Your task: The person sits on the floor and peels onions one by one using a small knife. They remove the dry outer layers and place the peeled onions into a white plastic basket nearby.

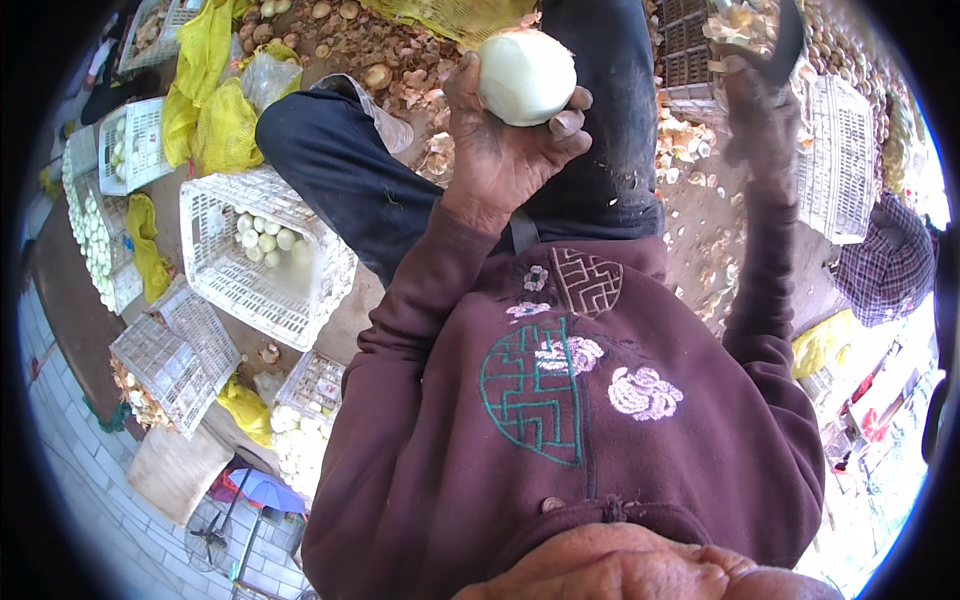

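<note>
A pale peeled onion [526, 78] rests in my left hand [505, 160], whose fingers curl round its underside above my lap. A bit of brownish skin clings to its top edge. Off to the right, my right hand [760, 125] is raised and blurred, closed round a knife [787, 45] with a dark curved blade. The knife is well apart from the onion. The handle is hidden in my fist.
Left of my knee a white plastic crate [250, 305] holds several peeled onions [262, 240]. Dry onion skins [410, 75] litter the ground ahead. Another white crate [835, 165] stands by my right arm, near a person in a checked garment [885, 262]. Yellow mesh sacks [228, 125] lie far left.
</note>
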`<state>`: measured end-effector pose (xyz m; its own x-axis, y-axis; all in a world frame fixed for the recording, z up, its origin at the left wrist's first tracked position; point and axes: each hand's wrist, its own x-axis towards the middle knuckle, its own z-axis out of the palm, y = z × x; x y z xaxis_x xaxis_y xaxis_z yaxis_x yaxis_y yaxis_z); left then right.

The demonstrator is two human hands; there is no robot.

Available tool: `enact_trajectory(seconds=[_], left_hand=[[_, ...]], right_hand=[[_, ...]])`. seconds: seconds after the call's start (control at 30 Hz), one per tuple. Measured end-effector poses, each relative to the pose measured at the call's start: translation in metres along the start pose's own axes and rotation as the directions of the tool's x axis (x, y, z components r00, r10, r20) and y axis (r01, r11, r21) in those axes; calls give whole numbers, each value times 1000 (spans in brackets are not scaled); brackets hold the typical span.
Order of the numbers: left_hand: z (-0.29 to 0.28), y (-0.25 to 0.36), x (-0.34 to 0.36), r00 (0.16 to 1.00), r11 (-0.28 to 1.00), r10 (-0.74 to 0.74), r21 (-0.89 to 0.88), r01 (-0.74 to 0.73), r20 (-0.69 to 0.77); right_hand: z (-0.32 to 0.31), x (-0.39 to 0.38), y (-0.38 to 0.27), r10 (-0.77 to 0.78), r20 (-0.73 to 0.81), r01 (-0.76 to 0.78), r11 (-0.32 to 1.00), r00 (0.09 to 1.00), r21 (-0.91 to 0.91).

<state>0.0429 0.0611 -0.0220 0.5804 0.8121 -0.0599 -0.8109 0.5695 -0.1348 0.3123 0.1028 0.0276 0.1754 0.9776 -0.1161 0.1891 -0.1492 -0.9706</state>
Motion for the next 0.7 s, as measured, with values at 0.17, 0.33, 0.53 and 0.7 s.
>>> enact_trajectory(seconds=[0.17,0.33,0.53,0.7], left_hand=[[19,-9,-12,979,988,83,143,-57,-185],[27,-22,-16,906,900,302,401,-169,-296],[25,-25,-19,887,834,387,506,-221,-250],[9,-19,-23,905,774,391,591,-225,-167]], right_hand=[[67,-36,-20,-377,354,426,902,856,-71],[87,-37,-22,-445,458,563,811,770,-158],[90,-39,-18,-622,477,761,625,621,-176],[100,-51,-19,-646,423,771,561,636,-301]])
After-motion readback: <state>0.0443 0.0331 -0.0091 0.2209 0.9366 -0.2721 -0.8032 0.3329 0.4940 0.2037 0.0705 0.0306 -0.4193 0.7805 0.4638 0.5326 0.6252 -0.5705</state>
